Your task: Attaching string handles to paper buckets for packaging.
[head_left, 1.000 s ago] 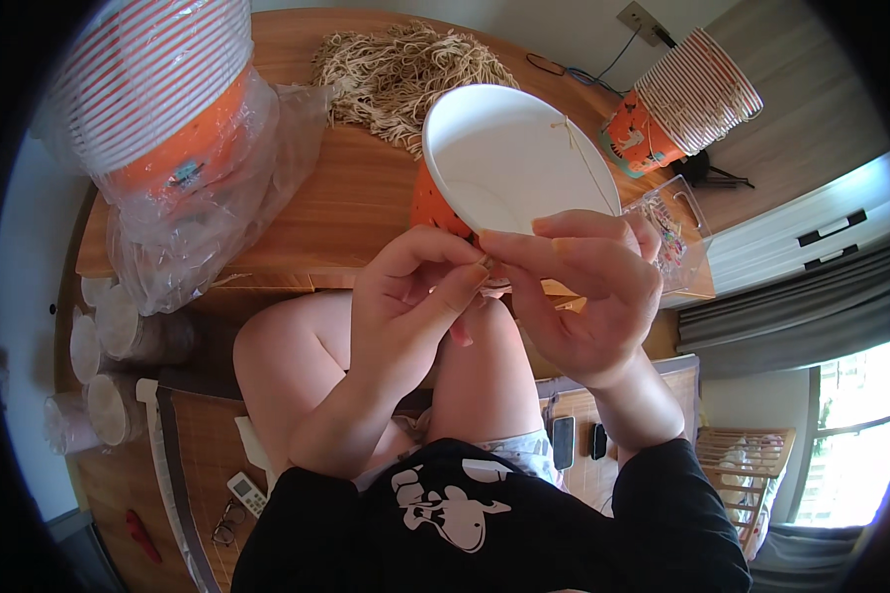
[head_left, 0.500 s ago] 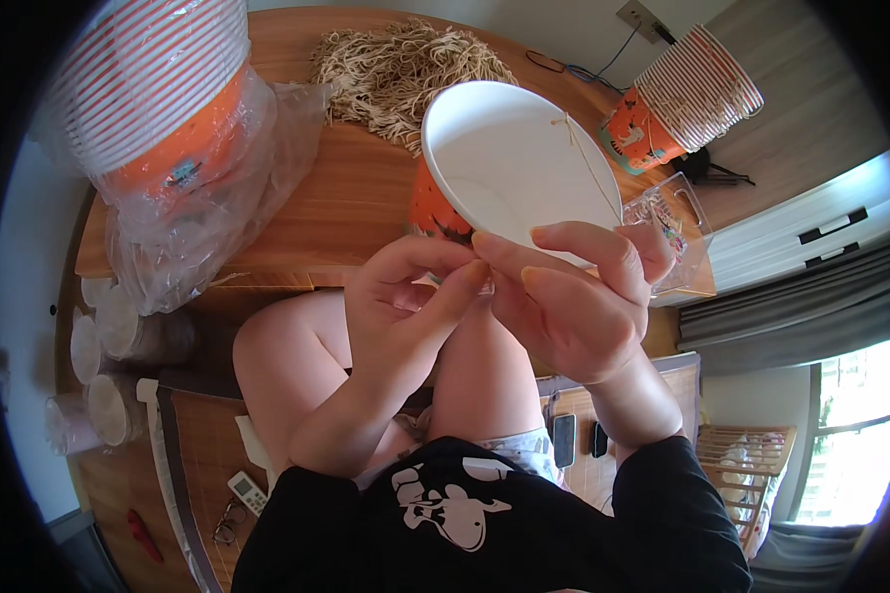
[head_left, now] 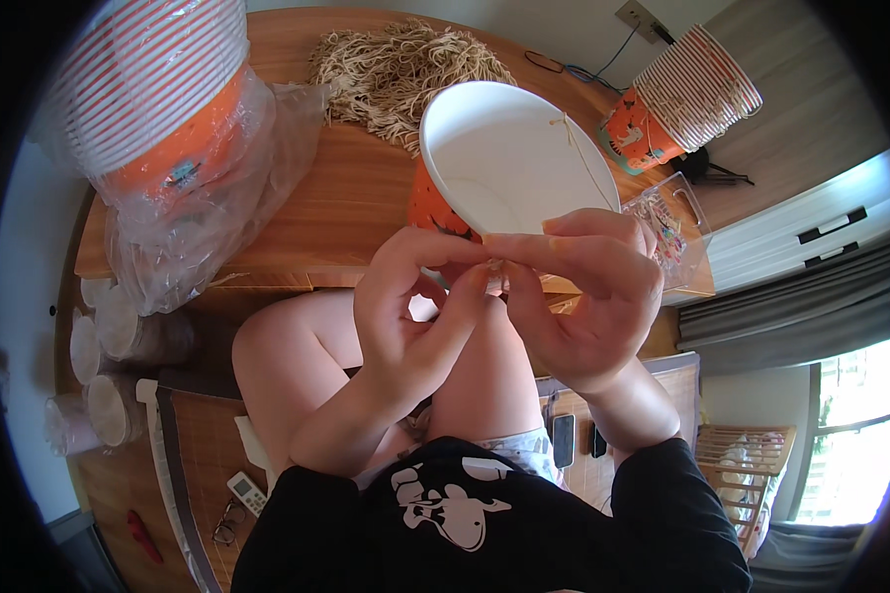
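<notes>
A large paper bucket (head_left: 504, 148), orange outside and white inside, leans on the table's near edge with its mouth toward me. A thin beige cord (head_left: 588, 163) is fixed at its rim and runs down behind my right hand. In front of the near rim my left hand (head_left: 415, 296) pinches with thumb and forefinger. My right hand (head_left: 588, 296) pinches at the same spot, its other fingers curled, and the fingertips of both hands meet. A tiny pale bit shows between them, too small to name.
A heap of beige cords (head_left: 396, 79) lies on the wooden table (head_left: 316, 217). At left stands a plastic-wrapped bucket stack (head_left: 168, 128); at right, another bucket stack (head_left: 682, 104) with cords. A clear box (head_left: 677, 222) of small colourful pieces sits near the right edge.
Both hands still meet at the bucket's near rim. My right hand has turned, its fingers more curled and its thumb lower against my left fingertips. The bucket has shifted very slightly left.
</notes>
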Demonstrator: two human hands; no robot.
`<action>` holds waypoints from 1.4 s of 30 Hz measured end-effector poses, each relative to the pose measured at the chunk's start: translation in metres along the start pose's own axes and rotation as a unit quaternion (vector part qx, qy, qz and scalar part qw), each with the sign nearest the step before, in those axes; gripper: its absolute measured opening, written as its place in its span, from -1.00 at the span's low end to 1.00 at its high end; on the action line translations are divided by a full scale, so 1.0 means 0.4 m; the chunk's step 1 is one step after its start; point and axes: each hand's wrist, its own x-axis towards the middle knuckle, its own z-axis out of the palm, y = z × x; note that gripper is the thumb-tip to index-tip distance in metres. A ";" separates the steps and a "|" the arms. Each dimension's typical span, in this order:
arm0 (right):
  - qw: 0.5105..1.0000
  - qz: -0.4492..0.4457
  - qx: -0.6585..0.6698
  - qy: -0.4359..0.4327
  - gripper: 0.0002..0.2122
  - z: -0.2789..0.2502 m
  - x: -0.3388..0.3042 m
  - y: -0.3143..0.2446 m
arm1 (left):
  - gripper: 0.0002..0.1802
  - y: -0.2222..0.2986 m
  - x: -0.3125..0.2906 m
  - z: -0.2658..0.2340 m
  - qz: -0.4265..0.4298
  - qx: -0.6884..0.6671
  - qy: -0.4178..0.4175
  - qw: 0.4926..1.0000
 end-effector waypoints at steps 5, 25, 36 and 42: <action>0.993 -0.073 -0.085 -0.046 -0.58 -0.030 0.022 -0.011 | -0.74 -0.003 0.005 0.002 0.070 0.064 0.001 0.995; 1.000 0.011 0.014 0.008 -0.77 -0.037 -0.060 -0.054 | -0.74 0.011 0.040 0.026 0.158 0.181 -0.045 0.970; 0.991 0.077 0.038 0.101 -0.48 -0.052 -0.093 -0.034 | -0.73 0.025 0.036 0.047 0.154 0.240 -0.042 0.957; 0.984 0.101 -0.137 0.045 -0.76 -0.095 -0.079 -0.049 | -0.64 0.027 0.026 0.065 0.165 0.253 -0.029 0.953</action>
